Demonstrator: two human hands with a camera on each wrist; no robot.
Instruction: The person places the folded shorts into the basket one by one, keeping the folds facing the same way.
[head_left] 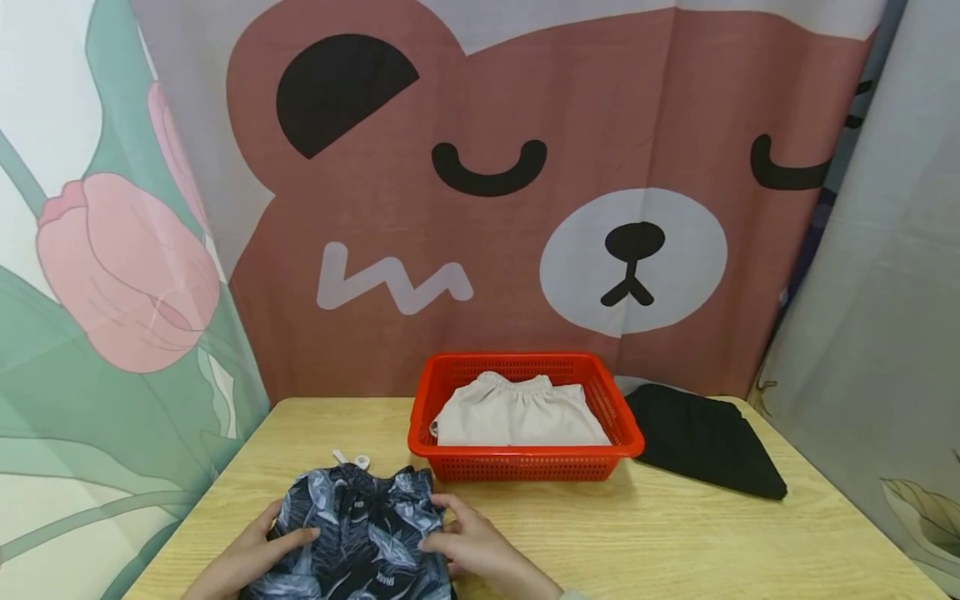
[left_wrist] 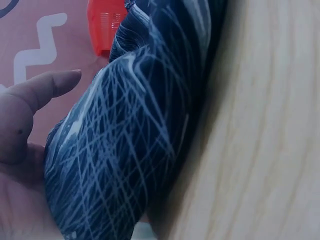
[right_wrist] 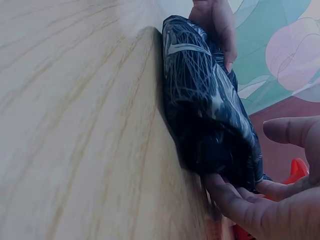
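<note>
A folded black and blue-grey garment (head_left: 367,533) with a leaf-like print lies at the table's front, its far edge gathered like a waistband. At its left side rests my left hand (head_left: 258,554). In the left wrist view that thumb (left_wrist: 62,84) is straight and apart from the cloth, while the fingers are hidden behind it. My right hand (head_left: 480,542) touches the right side. From the right wrist, the fingers (right_wrist: 235,202) reach under the folded edge and the thumb (right_wrist: 287,131) stands off the cloth.
Behind the garment stands a red plastic basket (head_left: 525,464) holding folded cream bottoms (head_left: 517,417) with an elastic waist. To its right lies a folded black cloth (head_left: 701,437). A small white object (head_left: 362,462) sits just past the garment on the wooden table (head_left: 675,542). Printed curtains hang around.
</note>
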